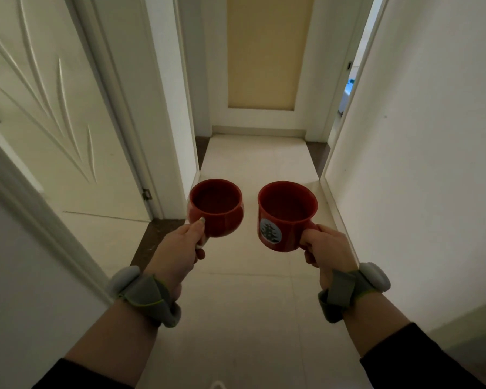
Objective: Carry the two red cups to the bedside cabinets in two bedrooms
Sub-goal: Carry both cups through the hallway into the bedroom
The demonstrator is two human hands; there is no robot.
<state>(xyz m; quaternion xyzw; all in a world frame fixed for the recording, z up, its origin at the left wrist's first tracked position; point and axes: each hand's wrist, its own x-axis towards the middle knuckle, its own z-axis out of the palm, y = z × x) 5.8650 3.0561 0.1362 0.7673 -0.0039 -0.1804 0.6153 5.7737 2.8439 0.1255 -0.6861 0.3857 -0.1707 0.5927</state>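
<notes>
Narrow hallway, dim light, pale tiled floor (pixel 253 175) running ahead to a far wall with a yellow inset panel (pixel 267 51).

Left hand (pixel 180 248) is holding the left red cup (pixel 215 207) by its handle; grip is clenched around the handle, thumb pressing on top near the cup wall. Cup is sitting upright in the air, rounded belly, mouth facing up, interior dark.

Right hand (pixel 324 249) is holding the right red cup (pixel 285 216) the same way, grip clenched on the handle at the cup's right side. This cup is also upright and is showing a pale oval label with a tree figure (pixel 270 231) toward the camera. Cannot tell whether either cup holds liquid.

The two cups are hanging side by side over the floor, near each other but apart, at about the same height.

Both wrists are wearing grey strapped bands (pixel 143 296) with a rounded pod on the outer side. Dark sleeves are showing at the bottom edge.

Carved white door (pixel 54 113) is standing on the left side, hinge visible low down. On the right, a plain white wall (pixel 418 136); beyond it a doorway is opening (pixel 348 88) with brighter blue-white light inside.
</notes>
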